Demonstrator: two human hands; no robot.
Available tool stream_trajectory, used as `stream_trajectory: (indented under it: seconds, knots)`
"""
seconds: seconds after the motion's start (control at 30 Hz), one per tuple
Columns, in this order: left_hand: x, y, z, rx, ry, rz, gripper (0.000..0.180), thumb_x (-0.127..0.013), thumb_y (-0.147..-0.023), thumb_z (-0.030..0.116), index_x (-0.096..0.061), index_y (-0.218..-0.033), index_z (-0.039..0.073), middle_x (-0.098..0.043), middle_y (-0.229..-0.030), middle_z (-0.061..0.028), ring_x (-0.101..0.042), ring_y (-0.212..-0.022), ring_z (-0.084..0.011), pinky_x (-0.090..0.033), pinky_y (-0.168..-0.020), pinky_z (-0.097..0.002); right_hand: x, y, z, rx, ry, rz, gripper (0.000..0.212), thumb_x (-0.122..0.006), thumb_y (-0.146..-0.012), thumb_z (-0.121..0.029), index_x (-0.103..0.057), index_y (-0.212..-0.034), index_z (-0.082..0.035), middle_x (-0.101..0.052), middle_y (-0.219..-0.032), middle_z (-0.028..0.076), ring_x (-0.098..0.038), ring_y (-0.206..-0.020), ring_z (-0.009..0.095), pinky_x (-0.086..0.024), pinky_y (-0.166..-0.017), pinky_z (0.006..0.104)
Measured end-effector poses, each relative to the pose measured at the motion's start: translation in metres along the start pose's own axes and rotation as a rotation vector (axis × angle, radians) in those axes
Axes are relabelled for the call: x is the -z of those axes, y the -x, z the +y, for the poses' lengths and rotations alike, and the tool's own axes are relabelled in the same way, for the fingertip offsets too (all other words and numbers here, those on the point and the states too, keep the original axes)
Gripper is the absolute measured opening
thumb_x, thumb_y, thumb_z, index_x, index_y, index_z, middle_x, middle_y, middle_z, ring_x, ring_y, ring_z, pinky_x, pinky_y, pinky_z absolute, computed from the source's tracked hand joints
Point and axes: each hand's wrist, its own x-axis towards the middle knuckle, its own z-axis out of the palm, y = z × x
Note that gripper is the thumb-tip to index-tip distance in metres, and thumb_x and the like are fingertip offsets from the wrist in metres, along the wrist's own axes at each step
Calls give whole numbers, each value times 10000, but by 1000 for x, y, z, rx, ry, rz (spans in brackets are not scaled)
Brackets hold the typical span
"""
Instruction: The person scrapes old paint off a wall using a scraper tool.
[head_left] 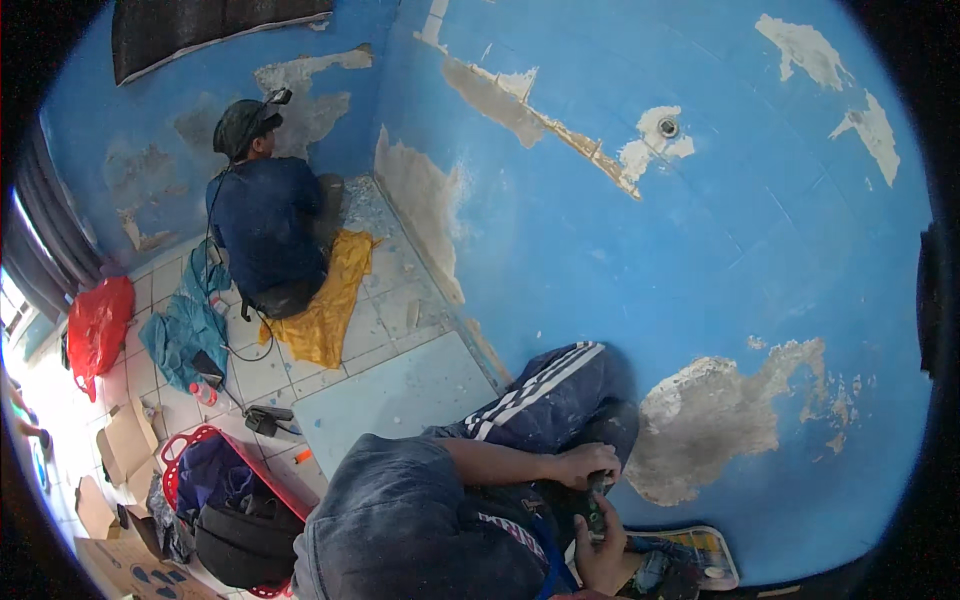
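I sit on the floor with my legs folded in dark striped trousers (545,390), close to the blue wall. My left hand (583,465) is closed around the upper end of a small dark object with green on it (597,512); its kind is unclear. My right hand (603,555) holds the lower part of the same object, thumb and fingers bent against it. Just beyond the right hand lies a shallow tray (728,560) with a pale rim, and my right forearm partly covers what is in it.
A co-worker (265,225) sits facing the far corner, on a yellow cloth (335,315). Left of them lie a teal cloth (185,320) and a red plastic bag (100,325). A red basket (175,455) holds a dark bag. Bare patches (700,430) mark the wall. A pale board (400,395) lies nearby.
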Motion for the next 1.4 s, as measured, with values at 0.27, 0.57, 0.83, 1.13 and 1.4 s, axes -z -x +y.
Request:
stream_trajectory:
  seconds: [0.27,0.57,0.83,1.13,1.4]
  knots:
    - [19,-5,11,-73,-110,188,161,-702,-706,55,-579,-803,94,-548,-797,-41,-466,-768,-264,-380,-701,-381,-3,-15,-10,89,81,-67,479,-717,-852,-156,-589,-1304,-62,-620,-1221,207,-583,-1132,394,-446,-958,437]
    - [26,4,0,-128,-201,246,176,-704,-736,23,-569,-818,102,-517,-813,-40,-483,-829,-259,-390,-770,-381,-22,-17,-17,96,80,6,433,-790,-776,-170,-646,-1179,-102,-645,-1076,172,-611,-1007,386,-466,-879,448]
    - [42,18,-17,-46,-284,134,193,-697,-760,58,-532,-816,141,-486,-804,-16,-470,-823,-225,-366,-763,-373,-20,-44,-18,-116,33,-119,195,-701,-870,-108,-566,-994,-42,-537,-753,91,-558,-702,219,-443,-666,341]
    - [22,22,-48,226,-193,-62,305,-685,-708,-61,-509,-849,145,-462,-895,-43,-442,-934,-262,-335,-795,-418,-29,-68,51,-188,112,-261,787,-550,-927,-184,-96,-1568,-146,-599,-1241,272,-582,-1139,445,-462,-940,471]
    - [5,28,-84,280,-265,-56,178,-679,-782,114,-533,-879,146,-467,-875,-34,-458,-932,-272,-349,-844,-432,-54,-84,144,-464,118,-336,815,-581,-938,-314,-91,-1578,-195,-620,-1210,264,-617,-1064,425,-474,-904,472]
